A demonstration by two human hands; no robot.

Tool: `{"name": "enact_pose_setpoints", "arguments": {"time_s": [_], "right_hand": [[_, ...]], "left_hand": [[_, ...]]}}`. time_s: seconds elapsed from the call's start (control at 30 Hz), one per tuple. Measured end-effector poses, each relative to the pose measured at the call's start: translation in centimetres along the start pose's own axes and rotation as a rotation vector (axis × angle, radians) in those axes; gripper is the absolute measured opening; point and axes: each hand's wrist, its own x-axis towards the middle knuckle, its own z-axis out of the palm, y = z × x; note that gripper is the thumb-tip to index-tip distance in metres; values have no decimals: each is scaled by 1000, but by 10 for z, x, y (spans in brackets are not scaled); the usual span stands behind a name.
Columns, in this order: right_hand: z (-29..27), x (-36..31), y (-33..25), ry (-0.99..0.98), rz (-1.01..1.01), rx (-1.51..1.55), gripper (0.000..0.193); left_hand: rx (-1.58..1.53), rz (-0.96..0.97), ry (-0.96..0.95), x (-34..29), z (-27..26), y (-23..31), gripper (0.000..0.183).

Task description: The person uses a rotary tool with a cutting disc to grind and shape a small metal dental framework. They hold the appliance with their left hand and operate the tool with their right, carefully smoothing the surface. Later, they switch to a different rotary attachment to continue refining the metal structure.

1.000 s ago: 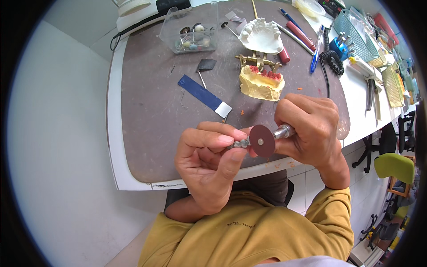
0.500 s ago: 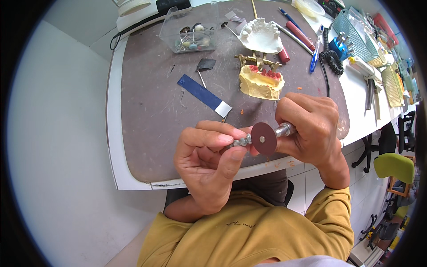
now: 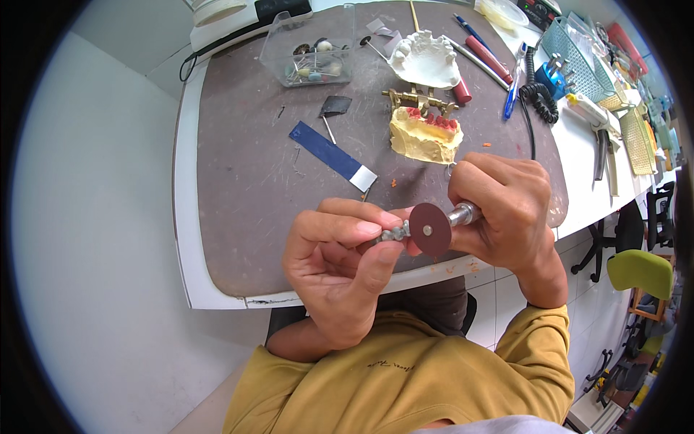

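Note:
Between the thumb and fingers of my left hand (image 3: pixel 336 257) is a small grey metal dental bridge (image 3: pixel 395 233), partly covered by the fingertips. My right hand (image 3: pixel 506 210) grips a silver rotary handpiece (image 3: pixel 465 213), whose reddish-brown sanding disc (image 3: pixel 431 230) stands at the bridge's right end. Whether disc and metal touch, I cannot tell. Beyond the hands, a yellow plaster dental model (image 3: pixel 425 141) with red wax on its teeth is joined by a brass articulator (image 3: pixel 419 100) to a white plaster model (image 3: pixel 425 61).
A blue strip with a white end (image 3: pixel 332 155) and a dark square (image 3: pixel 336 105) lie on the brown mat (image 3: pixel 238 181). At the back left stands a clear box (image 3: pixel 307 47) of small burs. Pens (image 3: pixel 515 83), a coiled cord (image 3: pixel 538 101) and baskets (image 3: pixel 578 58) occupy the right.
The sanding disc and the bridge have shifted very slightly; both hands keep nearly the same place and grip. The objects on the mat stay put.

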Motion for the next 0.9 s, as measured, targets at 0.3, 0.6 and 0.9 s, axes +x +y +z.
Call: {"name": "enact_pose_setpoints", "arguments": {"time_s": [0.3, 0.6, 0.9], "right_hand": [[0, 1, -1, 7, 5, 0, 52], [1, 0, 0, 15, 3, -4, 53], [-1, 1, -1, 2, 3, -3, 54]], "left_hand": [[82, -17, -27, 0, 0, 2, 24], [10, 29, -33, 1, 0, -1, 25], [-10, 52, -46, 0, -3, -3, 27]]}}
